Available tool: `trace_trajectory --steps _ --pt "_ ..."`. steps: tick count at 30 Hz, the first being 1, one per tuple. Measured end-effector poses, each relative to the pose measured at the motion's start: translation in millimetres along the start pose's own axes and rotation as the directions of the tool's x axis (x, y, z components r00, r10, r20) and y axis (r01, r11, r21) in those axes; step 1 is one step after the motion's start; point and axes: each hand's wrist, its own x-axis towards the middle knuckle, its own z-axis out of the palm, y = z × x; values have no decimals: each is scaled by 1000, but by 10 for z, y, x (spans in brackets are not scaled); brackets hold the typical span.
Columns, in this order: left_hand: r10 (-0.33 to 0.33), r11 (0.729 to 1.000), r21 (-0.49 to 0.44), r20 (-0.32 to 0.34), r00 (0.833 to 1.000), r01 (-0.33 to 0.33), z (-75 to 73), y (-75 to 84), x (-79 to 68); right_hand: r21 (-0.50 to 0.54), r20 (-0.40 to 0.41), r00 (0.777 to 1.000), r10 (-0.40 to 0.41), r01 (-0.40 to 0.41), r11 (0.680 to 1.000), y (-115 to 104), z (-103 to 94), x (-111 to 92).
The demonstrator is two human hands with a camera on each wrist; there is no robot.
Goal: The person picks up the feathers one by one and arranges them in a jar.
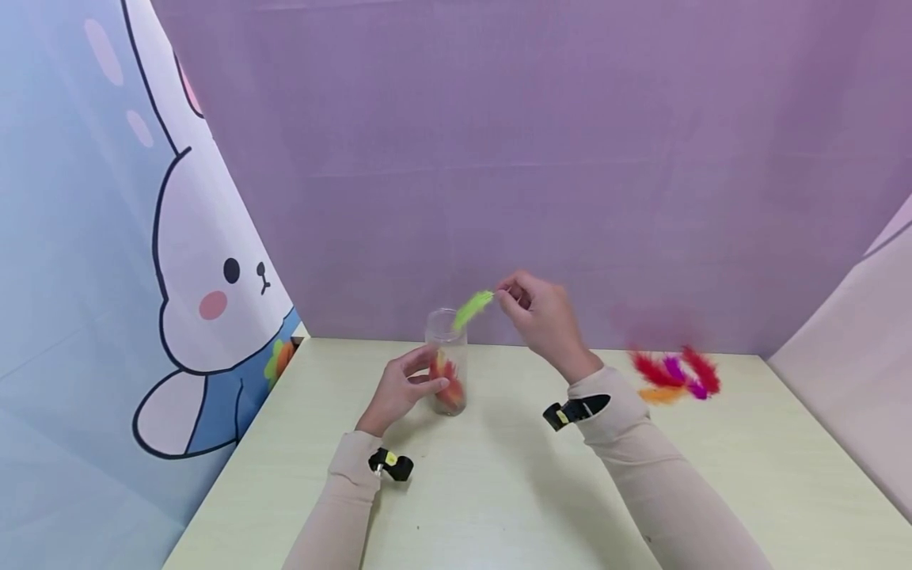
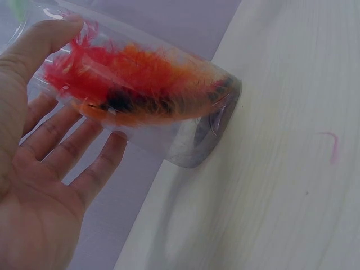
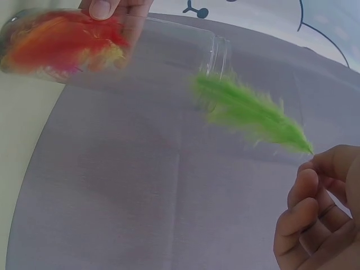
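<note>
A tall clear jar [image 1: 459, 370] stands upright on the table, with red, orange and dark feathers [image 2: 135, 79] in its lower part. My left hand [image 1: 403, 388] holds it from the left side, thumb and fingers around the wall. Between thumb and forefinger, my right hand [image 1: 545, 317] pinches a lime-green feather [image 1: 473, 309] by its quill. In the right wrist view the green feather [image 3: 253, 114] slants with its fluffy end at the jar's rim [image 3: 218, 56]. Whether that end is inside the mouth or just in front of it, I cannot tell.
On the table's right side, beyond my right wrist, lies a loose group of red, magenta and orange feathers [image 1: 663, 392]. The pale wooden table [image 1: 484, 507] ends at a purple cloth backdrop [image 1: 499, 158]. A blue cloth [image 1: 64, 277] with a rabbit print hangs at left.
</note>
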Motion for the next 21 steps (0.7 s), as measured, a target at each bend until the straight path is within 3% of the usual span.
trace_trajectory --steps 12,21 --pt "-13 1000 2 7 1000 13 3 33 -7 -141 119 993 -25 42 989 -49 138 46" --pt "-4 1000 -2 16 1000 4 -15 17 3 -217 149 987 -52 84 973 -59 259 34"
